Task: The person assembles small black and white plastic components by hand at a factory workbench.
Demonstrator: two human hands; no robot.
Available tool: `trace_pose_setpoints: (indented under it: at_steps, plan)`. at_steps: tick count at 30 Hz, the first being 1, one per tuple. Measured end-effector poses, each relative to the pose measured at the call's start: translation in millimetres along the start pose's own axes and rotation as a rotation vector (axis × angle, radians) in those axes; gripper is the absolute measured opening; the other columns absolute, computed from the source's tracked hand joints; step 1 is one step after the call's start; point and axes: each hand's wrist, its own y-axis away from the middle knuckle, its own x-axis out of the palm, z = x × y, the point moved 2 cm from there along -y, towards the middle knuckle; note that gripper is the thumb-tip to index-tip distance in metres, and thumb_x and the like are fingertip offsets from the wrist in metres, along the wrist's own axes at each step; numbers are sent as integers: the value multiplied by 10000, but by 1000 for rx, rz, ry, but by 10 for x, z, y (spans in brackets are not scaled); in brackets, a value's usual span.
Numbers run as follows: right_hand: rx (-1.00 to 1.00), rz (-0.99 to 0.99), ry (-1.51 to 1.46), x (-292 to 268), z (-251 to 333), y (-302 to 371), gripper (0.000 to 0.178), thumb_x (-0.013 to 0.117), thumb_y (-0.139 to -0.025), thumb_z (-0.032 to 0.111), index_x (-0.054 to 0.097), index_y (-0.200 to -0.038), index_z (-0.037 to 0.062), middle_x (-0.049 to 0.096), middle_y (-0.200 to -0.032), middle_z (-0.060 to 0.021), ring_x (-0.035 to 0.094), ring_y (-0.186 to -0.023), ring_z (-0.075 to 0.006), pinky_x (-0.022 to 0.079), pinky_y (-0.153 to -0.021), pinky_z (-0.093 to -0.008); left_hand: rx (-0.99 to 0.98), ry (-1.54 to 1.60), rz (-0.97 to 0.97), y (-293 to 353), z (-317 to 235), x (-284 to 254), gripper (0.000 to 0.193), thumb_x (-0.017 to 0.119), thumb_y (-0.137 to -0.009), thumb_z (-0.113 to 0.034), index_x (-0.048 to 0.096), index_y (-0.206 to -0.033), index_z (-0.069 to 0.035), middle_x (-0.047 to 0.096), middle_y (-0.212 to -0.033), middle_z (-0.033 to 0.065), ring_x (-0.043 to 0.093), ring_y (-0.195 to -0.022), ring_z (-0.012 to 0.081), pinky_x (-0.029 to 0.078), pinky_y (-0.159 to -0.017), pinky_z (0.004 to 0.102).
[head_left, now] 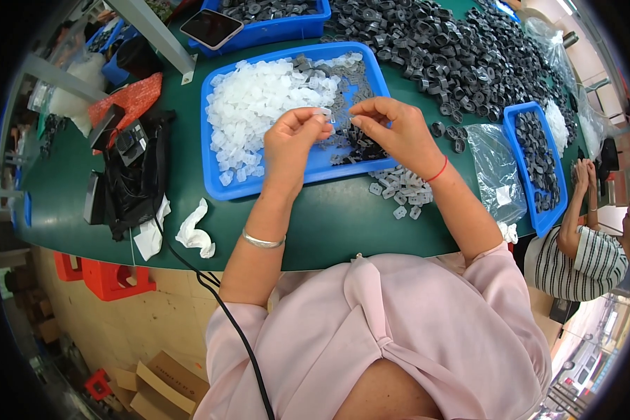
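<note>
Over a blue tray (213, 183), both my hands are raised close together. My left hand (290, 140) pinches a small translucent plastic piece (327, 115) between thumb and fingertips. Just to its right, my right hand (397, 133) is closed in a pinch too; what sits at its fingertips is too small to make out. A heap of whitish translucent plastic pieces (252, 105) fills the tray's left side. Small grey parts (357, 73) lie at its right side, with darker parts (360, 147) beneath my right hand. Loose grey pieces (402, 190) are piled on the table by the tray's near right corner.
A large heap of black ring-shaped parts (427, 49) spreads across the green table (315, 231). Farther right are a plastic bag (497, 168) and a blue tray of dark parts (539, 161). A phone (212, 29) rests on another blue tray. A black cable (241, 329) crosses before me; a person (584, 252) sits right.
</note>
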Motion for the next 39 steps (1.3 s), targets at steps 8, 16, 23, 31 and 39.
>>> trace_pose_setpoints:
  at_steps: [8,16,23,31,39]
  plan:
    - [-461,267,347,220,-294,-100,93,661,-739,60,667,-832,51,570,-783,-108,565,-792,-294,470,-711,-384,21,59,-49,-1,-88,-37,134,602,-854,-73,604,-941,29,641,-876,92,632,-791,153,507,-743,266]
    - [-563,322,431,327,-300,-158,71,639,-747,98,598,-737,41,535,-743,-100,562,-781,-290,460,-704,-385,-35,93,-35,-21,-34,-71,188,599,-857,-102,584,-977,43,643,-905,125,631,-783,160,512,-748,267]
    - [-677,332,502,330,-324,-166,86,617,-739,103,568,-718,35,543,-733,-95,566,-745,-279,471,-675,-381,-52,148,-64,-32,-27,-74,173,599,-854,-109,595,-954,31,642,-869,107,620,-760,151,511,-719,263]
    - [-683,361,510,334,-286,-183,89,611,-735,101,565,-730,24,564,-726,-103,579,-741,-290,478,-676,-385,-69,152,-49,-27,-9,-73,171,599,-856,-111,597,-959,26,642,-871,100,619,-758,147,507,-714,260]
    - [49,176,-157,103,-154,-153,76,609,-838,64,582,-869,0,588,-785,-3,529,-671,-45,451,-623,-207,-92,103,-10,9,40,17,171,600,-860,-114,602,-974,15,649,-889,89,619,-771,138,494,-707,254]
